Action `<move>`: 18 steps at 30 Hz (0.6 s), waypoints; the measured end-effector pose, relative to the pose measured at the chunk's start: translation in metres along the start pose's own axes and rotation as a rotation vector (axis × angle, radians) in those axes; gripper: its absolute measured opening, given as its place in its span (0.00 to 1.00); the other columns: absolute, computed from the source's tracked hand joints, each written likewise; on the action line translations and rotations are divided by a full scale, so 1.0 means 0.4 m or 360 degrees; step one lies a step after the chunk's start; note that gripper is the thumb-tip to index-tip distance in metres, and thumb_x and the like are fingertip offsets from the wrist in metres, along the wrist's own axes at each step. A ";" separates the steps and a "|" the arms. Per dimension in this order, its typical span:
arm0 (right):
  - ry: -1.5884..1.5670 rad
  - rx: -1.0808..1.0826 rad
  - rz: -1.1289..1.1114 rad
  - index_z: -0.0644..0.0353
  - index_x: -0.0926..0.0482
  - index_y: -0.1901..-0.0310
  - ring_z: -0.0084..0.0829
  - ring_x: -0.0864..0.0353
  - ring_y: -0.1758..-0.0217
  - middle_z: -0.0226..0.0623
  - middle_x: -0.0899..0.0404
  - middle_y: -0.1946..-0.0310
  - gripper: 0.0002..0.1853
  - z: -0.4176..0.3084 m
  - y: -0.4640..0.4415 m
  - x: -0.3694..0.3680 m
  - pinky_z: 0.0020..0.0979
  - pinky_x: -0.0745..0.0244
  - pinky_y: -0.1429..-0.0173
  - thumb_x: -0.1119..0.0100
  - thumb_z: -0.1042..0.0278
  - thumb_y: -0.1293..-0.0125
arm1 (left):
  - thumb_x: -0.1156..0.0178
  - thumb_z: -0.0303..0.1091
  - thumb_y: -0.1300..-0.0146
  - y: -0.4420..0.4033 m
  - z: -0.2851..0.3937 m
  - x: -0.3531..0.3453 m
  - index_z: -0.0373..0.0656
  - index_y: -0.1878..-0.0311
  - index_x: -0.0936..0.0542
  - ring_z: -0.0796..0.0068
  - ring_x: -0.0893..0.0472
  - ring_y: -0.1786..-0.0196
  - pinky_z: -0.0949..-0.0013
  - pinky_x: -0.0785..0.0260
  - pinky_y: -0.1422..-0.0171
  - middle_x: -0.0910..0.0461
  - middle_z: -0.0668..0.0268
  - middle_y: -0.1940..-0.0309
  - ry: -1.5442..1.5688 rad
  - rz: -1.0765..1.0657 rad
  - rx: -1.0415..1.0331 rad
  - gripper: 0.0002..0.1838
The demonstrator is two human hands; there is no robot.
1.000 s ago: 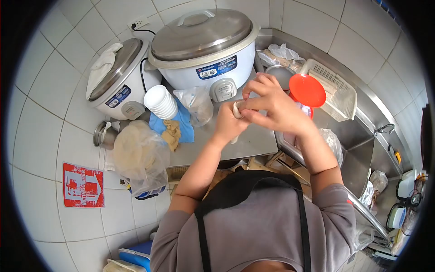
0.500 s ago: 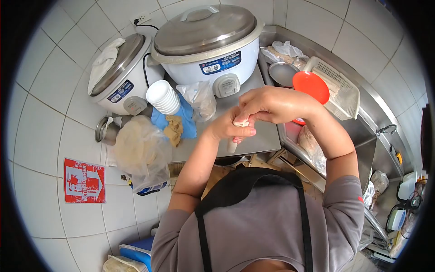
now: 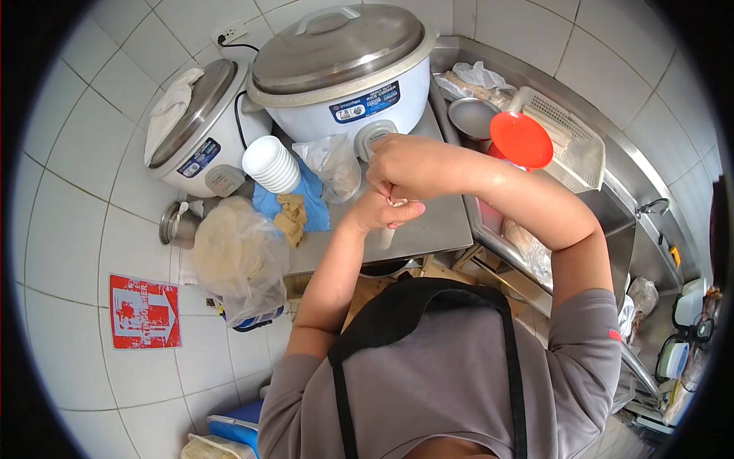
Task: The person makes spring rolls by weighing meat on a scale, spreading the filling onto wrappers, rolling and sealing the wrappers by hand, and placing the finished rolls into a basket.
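My left hand is closed around a slim whitish wrapped item, whose lower end sticks out below the fist. Over it, my right hand is bent down at the wrist, its fingers pinched together at the item's top end. The item's upper part is mostly hidden by my fingers. Both hands are above the steel counter, in front of the large rice cooker. Left of them lie a clear plastic bag, stacked white cups, a blue cloth and a tan cloth.
A smaller rice cooker stands left, above a bag of round flat pieces and a metal pot. At right are a red container, a metal bowl, a plastic basket and a sink.
My right hand has swung left and over the left hand, its elbow moving out to the right. Its fingers went from spread to pinched at the item. The view shifted slightly.
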State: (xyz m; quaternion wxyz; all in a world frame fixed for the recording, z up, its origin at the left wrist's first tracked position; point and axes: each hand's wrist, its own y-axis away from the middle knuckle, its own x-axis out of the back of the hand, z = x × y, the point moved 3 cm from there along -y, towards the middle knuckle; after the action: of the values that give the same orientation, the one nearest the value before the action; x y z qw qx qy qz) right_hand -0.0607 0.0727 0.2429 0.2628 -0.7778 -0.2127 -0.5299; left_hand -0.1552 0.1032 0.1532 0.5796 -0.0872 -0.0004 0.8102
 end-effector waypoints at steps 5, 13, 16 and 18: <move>-0.0373 0.0077 0.0879 0.62 0.18 0.67 0.39 0.23 0.64 0.36 0.20 0.71 0.07 0.014 0.059 0.022 0.37 0.28 0.59 0.36 0.75 0.50 | 0.42 0.23 0.45 -0.002 0.026 0.049 0.41 0.74 0.27 0.86 0.33 0.84 0.79 0.43 0.81 0.31 0.74 0.85 0.0028 0.0636 -0.0277 0.05; 0.0202 -0.0025 0.1134 0.57 0.18 0.61 0.39 0.28 0.49 0.35 0.24 0.59 0.12 -0.042 0.076 -0.027 0.47 0.38 0.37 0.38 0.69 0.49 | 0.43 0.19 0.48 -0.018 0.056 0.036 0.41 0.74 0.31 0.89 0.33 0.70 0.81 0.39 0.71 0.27 0.75 0.74 -0.0364 0.1152 -0.0699 0.08; 0.0200 -0.0027 0.1098 0.58 0.19 0.67 0.39 0.30 0.50 0.34 0.28 0.62 0.10 -0.052 0.074 -0.006 0.46 0.39 0.36 0.37 0.65 0.51 | 0.41 0.20 0.49 -0.013 0.072 0.020 0.41 0.74 0.30 0.88 0.33 0.70 0.80 0.38 0.70 0.27 0.75 0.74 -0.0444 0.1126 -0.0691 0.08; 0.0212 -0.0027 0.1055 0.58 0.20 0.69 0.39 0.32 0.50 0.34 0.31 0.63 0.09 -0.060 0.075 0.000 0.46 0.41 0.36 0.37 0.63 0.50 | 0.40 0.21 0.50 -0.010 0.075 0.016 0.41 0.74 0.30 0.87 0.32 0.70 0.79 0.38 0.70 0.27 0.75 0.75 -0.0392 0.1077 -0.0645 0.08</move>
State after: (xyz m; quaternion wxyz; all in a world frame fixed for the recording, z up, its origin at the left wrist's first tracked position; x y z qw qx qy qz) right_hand -0.0595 0.0345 0.2446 0.4276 -0.7705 0.0738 -0.4670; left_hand -0.1578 0.1135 0.1821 0.2473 -0.0972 -0.2006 0.9430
